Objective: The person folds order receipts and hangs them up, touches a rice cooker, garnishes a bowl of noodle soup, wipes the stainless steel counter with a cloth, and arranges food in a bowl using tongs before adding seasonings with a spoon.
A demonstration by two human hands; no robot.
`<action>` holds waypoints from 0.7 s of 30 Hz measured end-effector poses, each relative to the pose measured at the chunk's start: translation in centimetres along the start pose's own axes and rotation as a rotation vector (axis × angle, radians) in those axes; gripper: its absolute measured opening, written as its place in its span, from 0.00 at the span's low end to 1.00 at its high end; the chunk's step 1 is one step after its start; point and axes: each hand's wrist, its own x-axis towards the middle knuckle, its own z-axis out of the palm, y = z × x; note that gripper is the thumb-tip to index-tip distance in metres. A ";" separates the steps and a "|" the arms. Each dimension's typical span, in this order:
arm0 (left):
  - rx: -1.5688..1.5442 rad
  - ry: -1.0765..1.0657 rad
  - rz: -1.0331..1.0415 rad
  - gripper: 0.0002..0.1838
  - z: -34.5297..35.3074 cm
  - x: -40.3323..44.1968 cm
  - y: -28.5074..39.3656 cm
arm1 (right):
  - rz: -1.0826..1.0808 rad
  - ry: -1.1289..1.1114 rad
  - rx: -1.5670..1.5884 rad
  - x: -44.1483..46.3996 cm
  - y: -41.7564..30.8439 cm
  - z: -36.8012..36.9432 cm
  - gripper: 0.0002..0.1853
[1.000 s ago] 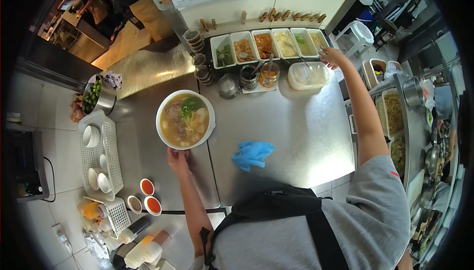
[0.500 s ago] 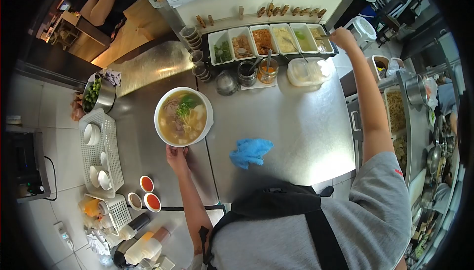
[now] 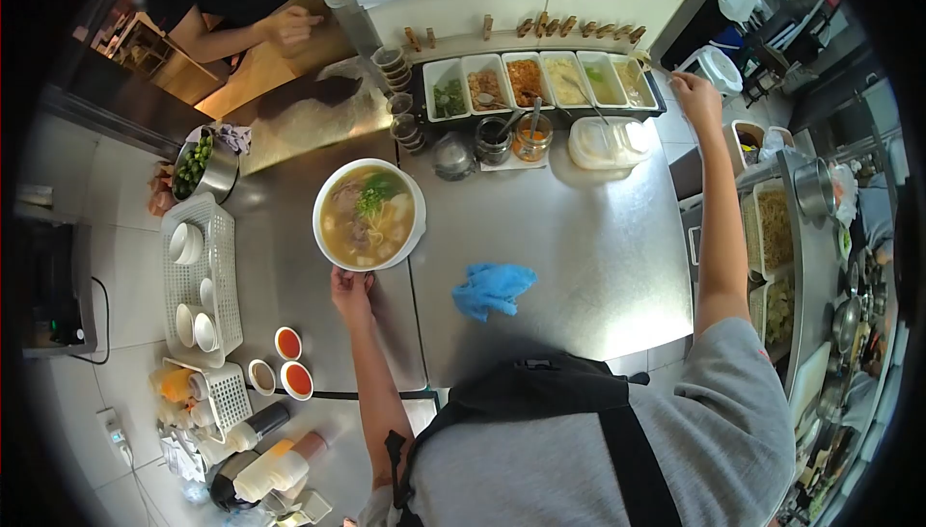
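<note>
A white bowl of noodle soup [image 3: 368, 216] with meat slices, chopped scallion and greens stands over a white plate [image 3: 419, 230] whose edge shows at its right. My left hand [image 3: 352, 286] grips the near edge of the plate and bowl, its fingertips partly hidden underneath. Out past the right end of the topping containers [image 3: 542, 81], my right hand [image 3: 696, 101] has loosely bent fingers and nothing visible in them. Closest to it is the last container [image 3: 633, 83], with a utensil handle in it. A crumpled blue cloth [image 3: 493, 290] lies on the steel counter [image 3: 579, 228] between my arms.
Two sauce jars [image 3: 532, 137] and a lidded plastic box [image 3: 608, 143] stand before the containers. At left are a white basket [image 3: 225, 286] with small bowls and several sauce dishes [image 3: 297, 379]. Another person's hand [image 3: 289, 27] is beyond the steel ledge [image 3: 313, 122].
My right hand has drawn away to the right from the utensil handle in the last container. My left hand stays at the soup bowl. The other person's hand has come nearer the ledge.
</note>
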 end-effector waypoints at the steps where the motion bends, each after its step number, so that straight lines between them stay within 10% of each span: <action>1: 0.001 0.004 -0.008 0.22 0.1 0.1 -0.1 | -0.010 0.029 0.008 -0.4 0.6 0.5 0.15; 9: -0.052 0.013 -0.007 0.30 0.0 0.1 -0.1 | 0.025 0.119 0.451 -5.3 -1.5 0.5 0.15; 21: -0.031 -0.011 0.015 0.34 -0.3 0.2 0.1 | -0.464 -0.572 0.808 -20.6 -28.3 5.0 0.14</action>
